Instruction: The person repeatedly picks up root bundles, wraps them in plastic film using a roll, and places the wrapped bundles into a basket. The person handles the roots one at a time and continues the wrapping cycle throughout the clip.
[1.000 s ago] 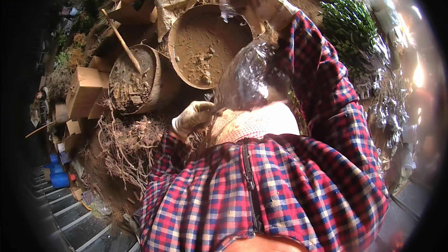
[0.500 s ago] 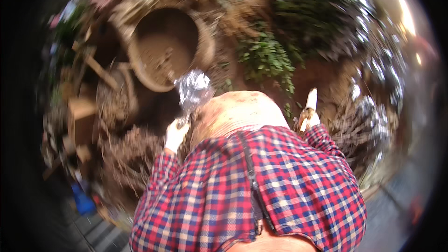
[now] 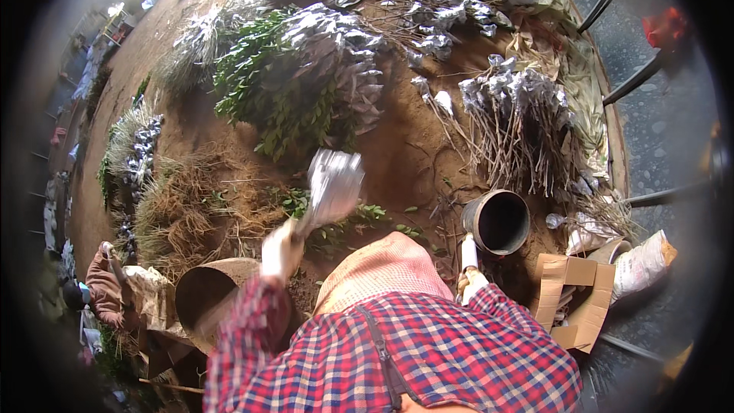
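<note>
My left hand (image 3: 281,254), pale as if gloved, is closed round the narrow end of a silver foil-wrapped bundle (image 3: 336,183). The bundle is blurred and held up in front of me, its wide foil end pointing away; what the foil covers is hidden. In my right hand (image 3: 474,283), low at my right side, is a slim white stick-like thing (image 3: 469,251) pointing forward. I cannot make out its kind. Beyond the left hand lies a heap of green leafy cuttings (image 3: 283,99) with foil-wrapped ends.
A dark round container (image 3: 478,218) lies right of my right hand, near an open cardboard box (image 3: 544,291) and a white sack (image 3: 642,264). Foil-topped bare sticks (image 3: 520,138) stand beyond. A brown tub (image 3: 237,266) is at left, by dry roots (image 3: 183,222). Metal poles (image 3: 634,76) line the right.
My view has swung right, so the tub has moved to the lower left and the leafy heap to left of centre. The left hand has lifted the foil bundle forward; both hands keep their hold.
</note>
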`<action>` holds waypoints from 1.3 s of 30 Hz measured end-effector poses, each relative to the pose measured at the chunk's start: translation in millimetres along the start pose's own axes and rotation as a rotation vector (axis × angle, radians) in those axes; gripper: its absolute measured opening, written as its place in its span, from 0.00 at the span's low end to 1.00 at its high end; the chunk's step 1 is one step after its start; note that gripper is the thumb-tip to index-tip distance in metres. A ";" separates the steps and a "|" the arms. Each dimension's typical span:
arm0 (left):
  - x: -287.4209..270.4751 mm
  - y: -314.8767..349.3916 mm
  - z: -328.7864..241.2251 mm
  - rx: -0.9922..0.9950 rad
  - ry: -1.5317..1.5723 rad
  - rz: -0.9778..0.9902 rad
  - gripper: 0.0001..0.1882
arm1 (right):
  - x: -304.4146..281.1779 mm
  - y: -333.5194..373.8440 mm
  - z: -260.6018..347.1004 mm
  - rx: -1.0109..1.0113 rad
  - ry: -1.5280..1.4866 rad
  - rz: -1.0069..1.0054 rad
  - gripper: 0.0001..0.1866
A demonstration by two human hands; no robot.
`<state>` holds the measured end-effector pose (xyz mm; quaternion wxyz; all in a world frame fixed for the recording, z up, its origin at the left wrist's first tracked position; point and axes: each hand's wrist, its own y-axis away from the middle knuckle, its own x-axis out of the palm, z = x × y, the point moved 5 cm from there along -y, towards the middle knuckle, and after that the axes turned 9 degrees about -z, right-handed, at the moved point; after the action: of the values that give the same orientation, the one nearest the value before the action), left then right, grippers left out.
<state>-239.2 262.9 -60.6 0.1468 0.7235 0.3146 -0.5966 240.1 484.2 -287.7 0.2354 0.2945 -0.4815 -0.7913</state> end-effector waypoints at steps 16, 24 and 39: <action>-50.2 -87.2 -128.1 0.259 0.212 -0.354 0.20 | 31.9 -69.9 109.6 -0.100 0.156 0.116 0.15; 20.4 407.2 2.1 -1.233 -0.296 0.305 0.12 | 164.0 -46.1 253.4 -0.314 0.396 0.404 0.12; 204.4 616.2 -223.1 -2.200 0.893 -0.522 0.12 | 430.6 181.6 104.7 0.374 0.821 0.720 0.11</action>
<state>339.7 -16.3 -301.7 0.4364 0.2691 0.8119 0.2793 -124.4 189.7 -189.2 0.6016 0.4316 -0.5521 -0.3834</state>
